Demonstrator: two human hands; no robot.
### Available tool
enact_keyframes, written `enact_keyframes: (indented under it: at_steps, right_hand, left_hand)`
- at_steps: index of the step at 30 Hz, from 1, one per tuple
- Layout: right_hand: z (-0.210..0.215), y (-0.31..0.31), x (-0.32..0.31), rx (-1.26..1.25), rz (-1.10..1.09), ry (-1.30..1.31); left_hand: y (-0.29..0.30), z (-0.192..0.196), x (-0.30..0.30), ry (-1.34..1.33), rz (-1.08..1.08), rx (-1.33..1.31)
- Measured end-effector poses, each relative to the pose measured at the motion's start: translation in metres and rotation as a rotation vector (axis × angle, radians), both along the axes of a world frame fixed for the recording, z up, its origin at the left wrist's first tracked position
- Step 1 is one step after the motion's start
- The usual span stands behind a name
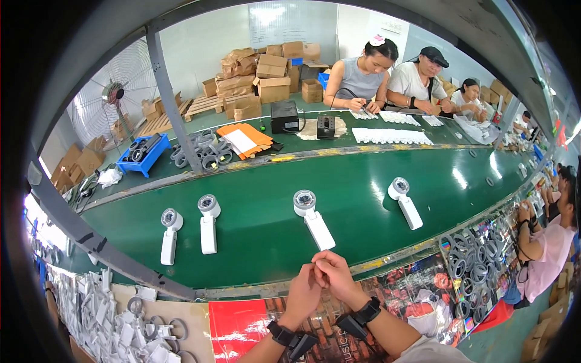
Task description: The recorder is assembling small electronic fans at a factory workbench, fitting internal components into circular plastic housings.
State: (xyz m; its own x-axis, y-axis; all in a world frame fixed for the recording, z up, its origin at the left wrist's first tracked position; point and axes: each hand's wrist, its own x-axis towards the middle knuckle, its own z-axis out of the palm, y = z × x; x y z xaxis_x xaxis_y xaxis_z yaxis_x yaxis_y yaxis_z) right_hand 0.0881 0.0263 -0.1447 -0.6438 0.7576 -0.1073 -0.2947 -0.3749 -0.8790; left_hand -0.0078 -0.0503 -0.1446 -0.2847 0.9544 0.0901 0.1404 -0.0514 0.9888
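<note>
Uncurl the narrowly bent fingers of left hand (pixel 304 289) and right hand (pixel 336 276), cannot tell whether holding anything; grasp nearest white gadget (pixel 315 222) by its handle (pixel 321 232)

Long green surface (pixel 260 187): carried four white long-handled devices (pixel 319 230), spaced apart, round heads toward the far side. Far bench (pixel 302 146): bore a blue crate (pixel 133 167), heaped grey rings (pixel 209 162), an orange packet (pixel 261 143), a black box (pixel 284 117), white strips (pixel 393 136). Near bench (pixel 200 317): white parts (pixel 97 314) lay piled at left, then a red sheet (pixel 236 320); more grey rings (pixel 461 267) at right.
</note>
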Motion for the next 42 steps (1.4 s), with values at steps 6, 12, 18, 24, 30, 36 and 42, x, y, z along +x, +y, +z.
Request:
enact_keyframes:
  at_steps: [6,12,18,24,30,36,42]
  right_hand:
    - [0.001,-0.001,0.000,-0.005,-0.008,0.014]
    - [0.000,0.000,-0.001,0.013,-0.002,0.012]
    - [0.001,-0.001,-0.001,0.011,0.003,-0.002]
    - [0.001,0.000,0.002,-0.001,0.001,-0.001]
    - [-0.001,0.002,0.003,0.004,0.017,-0.009]
    - [-0.001,0.003,0.000,-0.138,-0.011,0.122]
    - [0.002,0.041,0.029,0.049,-0.134,0.130]
  left_hand:
    - [-0.001,0.000,0.000,-0.008,0.001,0.009]
    - [-0.001,0.002,-0.002,-0.007,0.004,-0.026]
    - [0.000,0.001,0.001,-0.034,-0.001,0.038]
    - [0.001,-0.002,0.004,-0.032,0.000,0.043]
    - [0.000,0.002,0.002,0.006,0.011,-0.005]
    - [-0.004,-0.009,-0.003,0.048,0.056,0.064]
    - [0.008,-0.008,0.005,0.031,0.037,0.111]
